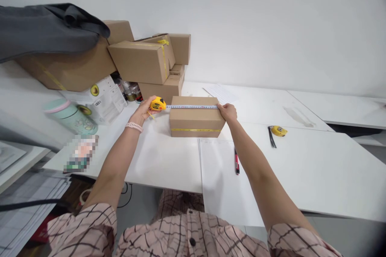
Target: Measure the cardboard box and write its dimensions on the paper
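At centre, the left hand (144, 109) grasps a yellow tape measure (158, 104) and the right hand (228, 111) pins its blade (193, 107), tip hidden, on the cardboard box (194, 119), presumably to keep it straight; cartons (138, 64) stand beyond, upper left.

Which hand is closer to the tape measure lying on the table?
Right. The right hand is left of the lying tape measure, at the box; the left hand is farther left, holding a second tape measure.
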